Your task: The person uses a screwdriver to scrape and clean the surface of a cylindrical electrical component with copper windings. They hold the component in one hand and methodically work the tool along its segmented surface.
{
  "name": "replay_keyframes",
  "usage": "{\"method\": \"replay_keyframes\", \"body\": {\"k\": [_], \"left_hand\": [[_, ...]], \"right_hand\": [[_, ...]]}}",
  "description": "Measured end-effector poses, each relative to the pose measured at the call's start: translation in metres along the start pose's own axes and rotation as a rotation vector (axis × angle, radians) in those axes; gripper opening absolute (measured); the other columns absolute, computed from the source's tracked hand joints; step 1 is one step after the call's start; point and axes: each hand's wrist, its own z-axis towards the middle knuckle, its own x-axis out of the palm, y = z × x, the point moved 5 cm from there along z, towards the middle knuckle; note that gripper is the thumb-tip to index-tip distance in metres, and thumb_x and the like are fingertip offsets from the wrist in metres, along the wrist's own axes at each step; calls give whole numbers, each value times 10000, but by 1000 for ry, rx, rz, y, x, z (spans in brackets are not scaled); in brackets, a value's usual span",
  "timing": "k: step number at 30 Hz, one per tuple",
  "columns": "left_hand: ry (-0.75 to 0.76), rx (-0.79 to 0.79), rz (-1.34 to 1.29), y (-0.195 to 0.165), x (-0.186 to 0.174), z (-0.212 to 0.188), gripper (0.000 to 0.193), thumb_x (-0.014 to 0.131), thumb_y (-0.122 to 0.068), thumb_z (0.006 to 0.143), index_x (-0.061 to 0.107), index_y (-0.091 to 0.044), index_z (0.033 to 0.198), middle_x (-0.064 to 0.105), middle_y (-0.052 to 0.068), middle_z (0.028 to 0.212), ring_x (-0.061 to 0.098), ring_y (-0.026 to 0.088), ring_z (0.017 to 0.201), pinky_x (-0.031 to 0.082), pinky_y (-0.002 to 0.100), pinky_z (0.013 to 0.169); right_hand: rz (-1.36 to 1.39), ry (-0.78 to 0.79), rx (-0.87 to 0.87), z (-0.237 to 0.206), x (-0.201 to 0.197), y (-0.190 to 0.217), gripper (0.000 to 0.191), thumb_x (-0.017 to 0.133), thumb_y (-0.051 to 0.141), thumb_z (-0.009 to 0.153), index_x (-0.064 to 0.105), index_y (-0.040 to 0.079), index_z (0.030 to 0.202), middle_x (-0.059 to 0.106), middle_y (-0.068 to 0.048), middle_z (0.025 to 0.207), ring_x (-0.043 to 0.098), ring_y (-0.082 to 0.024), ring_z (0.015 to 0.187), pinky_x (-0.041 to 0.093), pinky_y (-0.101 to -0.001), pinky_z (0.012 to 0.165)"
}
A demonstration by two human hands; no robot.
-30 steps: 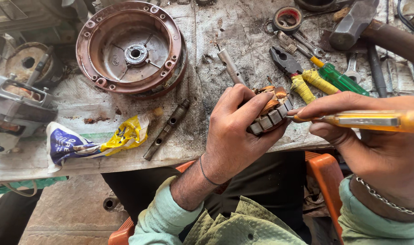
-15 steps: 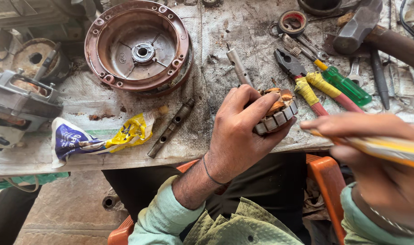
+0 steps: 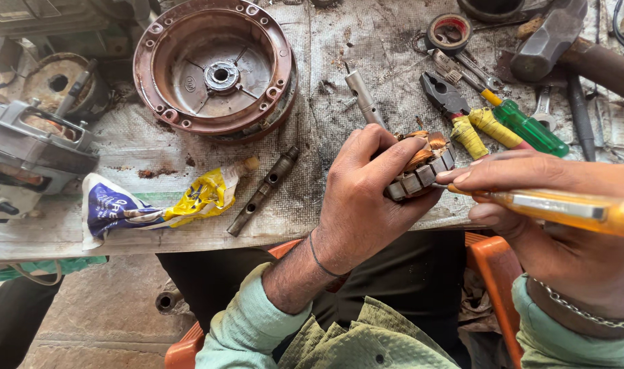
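**Stator core held at bench edge, screwdriver applied from the right**

The small wound stator core (image 3: 421, 167), with copper windings and a grey laminated rim, sits above the near edge of the workbench (image 3: 366, 61), lifted off its surface. It lies between the two hands, inside the left and just beside the fingertips of the right.

The left hand (image 3: 366, 198) is curled around the core, fingers over the top and thumb beneath, gripping it firmly. The right hand (image 3: 558, 225) is closed around the orange-yellow handle of a screwdriver (image 3: 565, 208); the shaft points left toward the core's rim. Whether the tip touches cannot be told, as the fingers cover it.

On the bench beyond: yellow-handled pliers (image 3: 462, 113), a green-handled screwdriver (image 3: 524, 126), a hammer (image 3: 558, 41), a round rust-coloured motor housing (image 3: 216, 68), and a crumpled blue and yellow packet (image 3: 154, 205).
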Motion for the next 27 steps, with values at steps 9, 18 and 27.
{"method": "replay_keyframes", "body": {"k": [9, 18, 27], "left_hand": [[11, 13, -5, -3, 2, -4, 501, 880, -170, 783, 653, -78, 1219, 559, 78, 1001, 602, 251, 945, 521, 367, 839], [11, 7, 6, -2, 2, -2, 536, 883, -178, 766, 659, -73, 1241, 558, 86, 1038, 597, 255, 926, 513, 374, 828], [-36, 9, -8, 1, -1, -2, 557, 893, -192, 733, 673, -65, 1229, 584, 91, 1032, 613, 273, 973, 520, 379, 817]], "right_hand": [[-178, 82, -137, 9, 3, 21, 380, 843, 89, 741, 708, 59, 1095, 743, -85, 1031, 753, -268, 966, 579, -419, 948], [-38, 136, -63, 11, -3, -4, 391, 801, 43, 726, 716, 97, 1104, 759, -57, 1047, 773, -206, 960, 622, -319, 842], [-328, -62, -113, -1, 21, 22, 331, 845, 117, 684, 743, 62, 995, 740, -102, 967, 721, -281, 893, 549, -420, 805]]}}
